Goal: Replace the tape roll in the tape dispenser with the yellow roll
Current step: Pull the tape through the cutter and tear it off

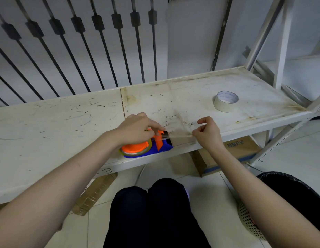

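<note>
A blue and orange tape dispenser (146, 147) lies on its side at the front edge of the white shelf board (57, 122). A yellowish translucent roll (150, 144) sits around its orange hub. My left hand (137, 128) presses down on the dispenser, fingers at the orange flap near the black cutter. My right hand (206, 133) pinches the free end of the tape strip (180, 136), which stretches taut from the cutter to my fingers. A cream tape roll (225, 101) stands on the shelf board at the back right, apart from both hands.
Black window bars (94, 51) rise behind the shelf. A white rack post (282, 51) stands at the right. Below the shelf board lie cardboard boxes (236, 151). A black-lined bin (295, 201) sits at the lower right, beside my knees (150, 203).
</note>
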A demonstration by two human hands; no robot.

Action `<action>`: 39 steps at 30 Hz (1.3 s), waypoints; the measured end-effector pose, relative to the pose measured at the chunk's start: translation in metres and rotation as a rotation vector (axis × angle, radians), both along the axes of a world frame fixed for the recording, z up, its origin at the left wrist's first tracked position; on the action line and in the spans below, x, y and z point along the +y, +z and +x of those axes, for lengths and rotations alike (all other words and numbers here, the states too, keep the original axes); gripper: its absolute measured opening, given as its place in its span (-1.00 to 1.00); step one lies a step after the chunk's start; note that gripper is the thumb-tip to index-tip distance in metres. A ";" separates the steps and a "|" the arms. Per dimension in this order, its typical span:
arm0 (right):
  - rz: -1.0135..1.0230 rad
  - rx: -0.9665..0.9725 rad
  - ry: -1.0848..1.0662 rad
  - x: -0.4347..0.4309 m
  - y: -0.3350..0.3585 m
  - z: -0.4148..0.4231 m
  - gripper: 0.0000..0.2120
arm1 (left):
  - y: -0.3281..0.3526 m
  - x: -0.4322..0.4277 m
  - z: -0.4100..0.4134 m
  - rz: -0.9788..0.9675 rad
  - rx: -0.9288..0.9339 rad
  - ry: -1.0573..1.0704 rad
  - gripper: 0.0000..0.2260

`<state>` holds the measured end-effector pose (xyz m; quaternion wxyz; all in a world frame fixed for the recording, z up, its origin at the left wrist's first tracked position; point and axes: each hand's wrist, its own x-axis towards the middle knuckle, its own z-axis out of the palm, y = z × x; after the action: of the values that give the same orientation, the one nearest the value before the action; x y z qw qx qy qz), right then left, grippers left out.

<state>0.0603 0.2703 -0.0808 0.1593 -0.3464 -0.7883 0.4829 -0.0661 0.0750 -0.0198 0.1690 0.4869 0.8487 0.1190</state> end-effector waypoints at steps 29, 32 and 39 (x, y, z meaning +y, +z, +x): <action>-0.005 0.030 -0.083 -0.007 -0.013 -0.040 -0.69 | -0.005 0.003 0.001 -0.118 0.131 0.022 -0.62; -0.019 0.010 -0.082 -0.007 -0.015 -0.043 -0.69 | -0.002 0.001 0.007 -0.138 0.175 -0.004 -0.57; -0.025 -0.071 -0.062 0.001 -0.012 -0.043 -0.72 | -0.002 0.002 0.009 -0.203 0.278 -0.064 -0.56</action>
<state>0.0176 0.2713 -0.0931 0.1419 -0.3895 -0.7762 0.4750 -0.0570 0.0772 -0.0215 0.1021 0.5059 0.8555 -0.0414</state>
